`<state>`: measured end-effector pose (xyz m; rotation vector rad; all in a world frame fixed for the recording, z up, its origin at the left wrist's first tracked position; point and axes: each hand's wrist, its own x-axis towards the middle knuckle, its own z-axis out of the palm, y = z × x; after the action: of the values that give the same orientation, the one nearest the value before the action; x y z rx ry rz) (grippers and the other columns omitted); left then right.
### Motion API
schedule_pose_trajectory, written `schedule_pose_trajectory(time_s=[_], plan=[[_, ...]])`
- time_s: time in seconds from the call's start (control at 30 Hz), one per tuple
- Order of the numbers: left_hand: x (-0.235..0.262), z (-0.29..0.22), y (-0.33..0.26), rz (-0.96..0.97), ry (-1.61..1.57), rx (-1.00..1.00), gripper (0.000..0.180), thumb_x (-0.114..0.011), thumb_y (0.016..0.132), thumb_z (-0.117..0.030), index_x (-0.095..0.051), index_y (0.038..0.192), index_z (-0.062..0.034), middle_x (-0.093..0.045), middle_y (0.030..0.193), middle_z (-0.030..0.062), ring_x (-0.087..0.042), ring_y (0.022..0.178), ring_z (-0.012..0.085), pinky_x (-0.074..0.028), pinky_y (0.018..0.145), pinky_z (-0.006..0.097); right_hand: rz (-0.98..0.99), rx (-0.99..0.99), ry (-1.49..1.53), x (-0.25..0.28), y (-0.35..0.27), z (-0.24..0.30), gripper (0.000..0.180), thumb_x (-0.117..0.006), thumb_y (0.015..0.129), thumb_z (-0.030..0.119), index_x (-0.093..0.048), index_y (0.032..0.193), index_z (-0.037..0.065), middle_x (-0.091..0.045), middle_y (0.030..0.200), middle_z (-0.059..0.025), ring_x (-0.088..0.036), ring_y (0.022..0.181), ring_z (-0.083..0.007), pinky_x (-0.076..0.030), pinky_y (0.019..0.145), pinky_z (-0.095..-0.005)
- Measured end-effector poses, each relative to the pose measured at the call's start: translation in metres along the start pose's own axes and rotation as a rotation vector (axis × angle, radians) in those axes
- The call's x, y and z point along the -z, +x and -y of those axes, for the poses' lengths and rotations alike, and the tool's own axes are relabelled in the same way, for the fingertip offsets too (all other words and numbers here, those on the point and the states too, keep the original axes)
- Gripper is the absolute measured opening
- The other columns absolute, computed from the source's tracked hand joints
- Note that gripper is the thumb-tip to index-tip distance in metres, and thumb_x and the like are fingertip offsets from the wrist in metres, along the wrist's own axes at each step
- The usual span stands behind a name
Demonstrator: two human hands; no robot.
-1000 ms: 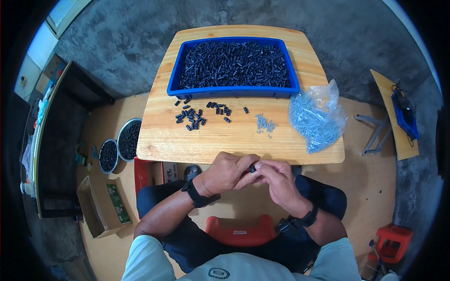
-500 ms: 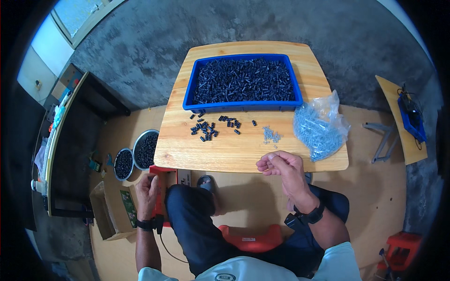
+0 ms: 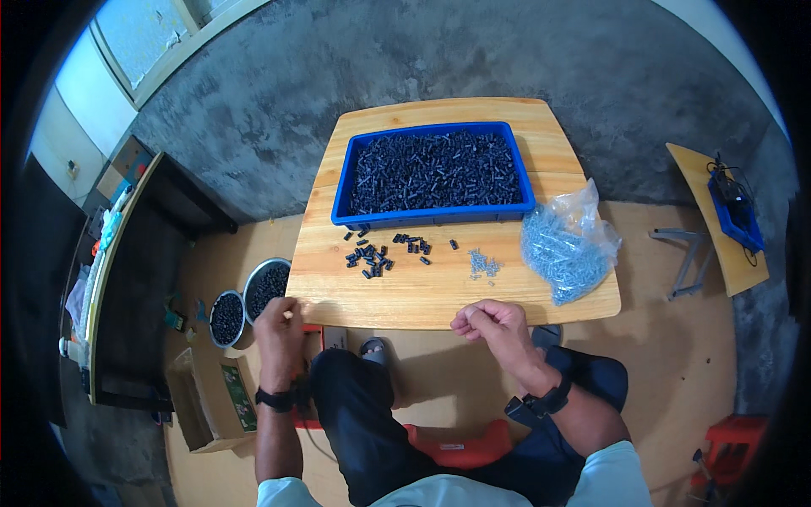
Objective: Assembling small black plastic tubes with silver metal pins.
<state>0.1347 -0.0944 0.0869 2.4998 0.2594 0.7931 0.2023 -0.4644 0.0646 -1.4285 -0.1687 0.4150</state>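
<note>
Head view: wooden bench (image 3: pixel 422 296) carries blue tray (image 3: pixel 432 215) of black parts, clear bag of screws (image 3: pixel 568 249), loose black pieces (image 3: pixel 372 256). Left hand (image 3: pixel 277 325), curled, is held above the metal bowls (image 3: pixel 269 287); whether anything is held cannot be told. Right hand (image 3: pixel 490 325) is closed, contents hidden. Judged: drop-off step; a fresh piece and screw are needed next.

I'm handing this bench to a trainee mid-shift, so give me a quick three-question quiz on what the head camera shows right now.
1. True or false: the blue tray on the wooden table is full of small dark parts.
2. Which lies nearer the clear bag of screws: A) the loose dark parts, B) the small pile of screws?
3. Fill in: the left hand is at the table's near left edge, close to two round metal ____ of dark parts on the floor.

Key: 1 true; 2 B; 3 bowls. The right hand is loosely curled at the table's near edge; whether it holds something cannot be told.
</note>
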Motion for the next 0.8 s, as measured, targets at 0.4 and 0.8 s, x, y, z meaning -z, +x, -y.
schedule_pose_trajectory(time_s=[0.4, 0.8], plan=[[-0.145, -0.156, 0.077, 0.404, 0.094, -0.559, 0.019, -0.067, 0.086, -0.012, -0.074, 0.103, -0.0060, -0.068, 0.103, 0.0117, -0.069, 0.084, 0.0339, -0.056, 0.072, 0.045, 0.002, 0.039, -0.021, -0.009, -0.001, -0.003, 0.021, -0.061, 0.100, 0.014, -0.073, 0.098, -0.003, -0.076, 0.088, -0.0085, -0.071, 0.080, -0.0123, -0.056, 0.071, -0.0257], [-0.167, -0.166, 0.083, 0.435, 0.278, -0.801, 0.008, -0.061, 0.081, -0.007, -0.070, 0.081, -0.0054, -0.066, 0.092, 0.0117, -0.067, 0.089, 0.0292, -0.056, 0.071, 0.040, -0.016, 0.100, -0.042, 0.003, -0.006, -0.002, 0.023, -0.063, 0.099, 0.015, -0.074, 0.099, -0.005, -0.076, 0.086, -0.0095, -0.072, 0.078, -0.0122, -0.057, 0.072, -0.0263]])
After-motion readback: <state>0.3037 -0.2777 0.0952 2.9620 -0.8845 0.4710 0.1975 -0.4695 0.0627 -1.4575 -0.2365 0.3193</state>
